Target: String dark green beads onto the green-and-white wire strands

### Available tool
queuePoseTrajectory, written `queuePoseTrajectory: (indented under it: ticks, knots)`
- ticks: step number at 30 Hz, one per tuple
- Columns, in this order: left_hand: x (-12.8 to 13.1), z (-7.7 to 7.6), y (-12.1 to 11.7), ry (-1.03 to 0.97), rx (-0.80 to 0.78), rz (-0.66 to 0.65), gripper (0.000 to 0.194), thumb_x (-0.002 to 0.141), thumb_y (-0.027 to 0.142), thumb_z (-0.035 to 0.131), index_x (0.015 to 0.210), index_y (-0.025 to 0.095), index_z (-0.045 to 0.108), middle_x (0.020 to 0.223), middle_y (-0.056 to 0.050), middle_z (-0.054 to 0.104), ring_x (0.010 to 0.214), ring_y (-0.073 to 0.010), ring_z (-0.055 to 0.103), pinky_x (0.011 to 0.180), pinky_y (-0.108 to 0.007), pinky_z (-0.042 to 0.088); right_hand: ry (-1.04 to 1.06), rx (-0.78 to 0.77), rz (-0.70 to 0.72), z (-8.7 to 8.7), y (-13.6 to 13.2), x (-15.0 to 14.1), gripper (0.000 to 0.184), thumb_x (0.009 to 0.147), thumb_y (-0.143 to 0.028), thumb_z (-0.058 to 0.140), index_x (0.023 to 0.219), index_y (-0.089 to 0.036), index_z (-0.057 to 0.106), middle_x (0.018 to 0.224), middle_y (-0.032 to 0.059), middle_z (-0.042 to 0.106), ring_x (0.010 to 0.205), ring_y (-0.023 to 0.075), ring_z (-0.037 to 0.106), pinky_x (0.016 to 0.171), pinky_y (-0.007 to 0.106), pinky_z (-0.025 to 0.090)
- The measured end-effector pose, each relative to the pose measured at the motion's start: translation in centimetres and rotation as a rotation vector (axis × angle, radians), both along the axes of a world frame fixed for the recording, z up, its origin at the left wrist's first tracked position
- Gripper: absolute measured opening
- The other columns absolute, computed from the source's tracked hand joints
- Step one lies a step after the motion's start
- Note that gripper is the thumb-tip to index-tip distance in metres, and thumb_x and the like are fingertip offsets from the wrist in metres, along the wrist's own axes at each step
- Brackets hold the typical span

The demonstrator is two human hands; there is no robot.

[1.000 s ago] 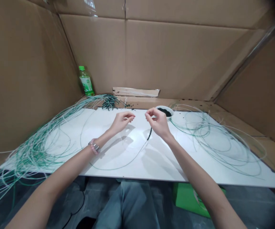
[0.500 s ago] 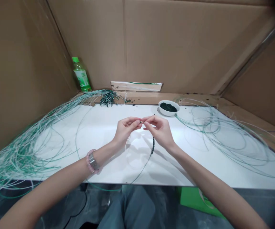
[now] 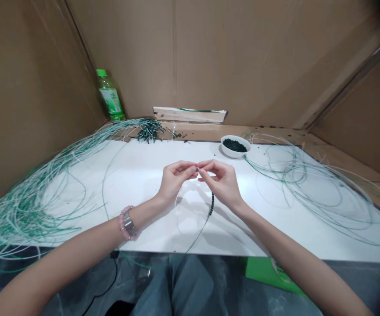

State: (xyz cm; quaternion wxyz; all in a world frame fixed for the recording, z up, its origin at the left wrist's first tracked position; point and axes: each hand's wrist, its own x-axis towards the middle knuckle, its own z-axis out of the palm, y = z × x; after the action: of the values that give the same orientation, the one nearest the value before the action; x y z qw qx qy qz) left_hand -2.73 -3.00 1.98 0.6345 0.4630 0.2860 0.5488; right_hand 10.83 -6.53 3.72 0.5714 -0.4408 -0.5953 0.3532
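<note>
My left hand (image 3: 178, 179) and my right hand (image 3: 219, 180) meet fingertip to fingertip above the white table, both closed in a pinch. A tiny dark bead (image 3: 197, 169) shows at the left thumb tip, where the two pinches touch. Below the right palm hangs a strand of dark green beads (image 3: 212, 204) on a thin cord (image 3: 198, 237), whose tail runs toward the table's front edge. A pale stretch of cord (image 3: 176, 202) curves down under my left hand. The fingers hide how the bead and cord meet.
A white bowl (image 3: 226, 151) of dark beads stands behind my right hand. Loose green and white cords (image 3: 22, 215) heap up at left, leading to a beaded bunch (image 3: 149, 130). Coiled cords (image 3: 321, 193) lie at right. A green bottle (image 3: 111, 100) leans by the cardboard wall (image 3: 242, 61).
The view has shifted slightly. My hands stay pinched together; the small bead at the fingertips sits a little differently, and the hanging cord has swung slightly to the right.
</note>
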Motion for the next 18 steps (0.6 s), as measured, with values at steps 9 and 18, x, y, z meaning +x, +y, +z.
queuePoseTrajectory:
  ticks: [9,18]
  knots:
    - [0.02,-0.54,-0.06,0.032,0.062,0.025,0.013,0.069,0.027,0.076,0.076,0.017,0.072,0.071,0.000,0.071,0.065,-0.0073,0.063,0.068,-0.019,0.054,-0.018,0.026,-0.016,-0.40,0.04,0.07,0.016,0.077,-0.025,0.066,0.066,-0.014,0.059,0.087,0.0084,0.068,0.080,0.0165,0.067,0.061,0.025,0.060]
    - [-0.01,-0.49,-0.11,0.073,0.057,0.048,0.018,0.066,0.029,0.078,0.074,0.015,0.071,0.072,-0.002,0.071,0.065,-0.0105,0.065,0.069,-0.023,0.054,-0.036,0.020,-0.022,-0.24,0.06,-0.12,0.016,0.076,-0.024,0.065,0.065,-0.014,0.058,0.086,0.0092,0.068,0.078,0.0177,0.067,0.059,0.026,0.060]
